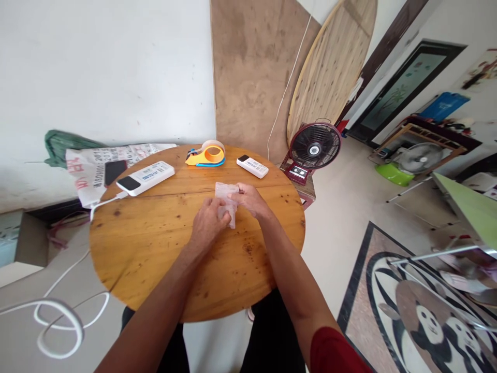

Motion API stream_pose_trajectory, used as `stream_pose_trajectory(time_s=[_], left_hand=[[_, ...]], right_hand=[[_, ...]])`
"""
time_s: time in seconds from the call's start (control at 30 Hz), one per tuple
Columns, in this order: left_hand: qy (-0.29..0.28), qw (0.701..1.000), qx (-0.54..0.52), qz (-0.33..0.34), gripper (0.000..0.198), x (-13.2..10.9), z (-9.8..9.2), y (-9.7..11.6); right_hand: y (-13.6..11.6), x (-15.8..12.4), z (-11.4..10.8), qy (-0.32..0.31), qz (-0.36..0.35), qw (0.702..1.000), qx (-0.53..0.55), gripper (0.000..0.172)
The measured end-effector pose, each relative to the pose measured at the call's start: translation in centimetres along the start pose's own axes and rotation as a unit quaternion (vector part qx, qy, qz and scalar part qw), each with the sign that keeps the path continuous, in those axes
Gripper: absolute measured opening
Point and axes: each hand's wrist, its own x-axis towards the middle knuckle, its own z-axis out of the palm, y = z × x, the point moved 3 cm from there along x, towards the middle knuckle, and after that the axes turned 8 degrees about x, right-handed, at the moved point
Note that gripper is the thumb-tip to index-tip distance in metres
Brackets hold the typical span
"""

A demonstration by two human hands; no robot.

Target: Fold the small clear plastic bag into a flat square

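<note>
Over the middle of the round wooden table (155, 248), a small piece of cloudy, see-through wrap (226, 190) is between my two hands. It looks like bubble wrap, and whether anything is inside I cannot tell. My left hand (209, 220) has its fingers curled on the near left side of the wrap. My right hand (250, 198) pinches its upper right edge between thumb and fingers. Beyond the hands stands an orange and blue tape dispenser (207, 154) with a roll of tape. A small white power bank (252, 166) lies to its right.
A larger white power bank (146, 177) with a white cable (111, 199) plugged in lies at the table's left. Past that edge are a printed sack (83, 166) and a dark phone-like slab (115, 171). A dark red fan (315, 147) stands off the right edge.
</note>
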Motion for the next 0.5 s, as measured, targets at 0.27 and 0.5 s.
stream_pose_trajectory(time_s=[0.27,0.5], left_hand=[[0.0,0.996,-0.053,-0.076,0.058,0.3,-0.1,-0.8],[-0.018,0.993,-0.118,-0.008,0.037,0.7,0.6,-1.9]], right_hand=[[-0.1,-3.2,0.9,0.042,-0.088,0.981,-0.168,0.012],[-0.1,-5.8,1.7,0.01,-0.127,0.977,-0.173,0.02]])
